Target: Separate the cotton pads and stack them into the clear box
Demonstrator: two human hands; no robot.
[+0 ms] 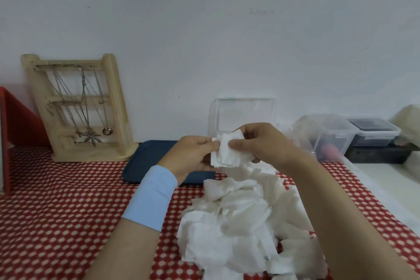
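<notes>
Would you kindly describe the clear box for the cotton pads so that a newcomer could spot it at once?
Look along the white wall behind the red dotted tablecloth. Right of the blue tray, just behind the left hand and right hand holding cotton pads, stands the clear box. Its lid is raised against the wall, unlike the two filled tubs further right.

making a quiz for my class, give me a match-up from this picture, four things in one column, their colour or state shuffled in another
1 necklace stand
2 tray
3 clear box
4 small stack of pads

a pinched between left hand and right hand
b dark blue, flat on the cloth
c pale wood, hung with chains
d see-through, standing at the wall

Pairs: 1-c, 2-b, 3-d, 4-a
</notes>
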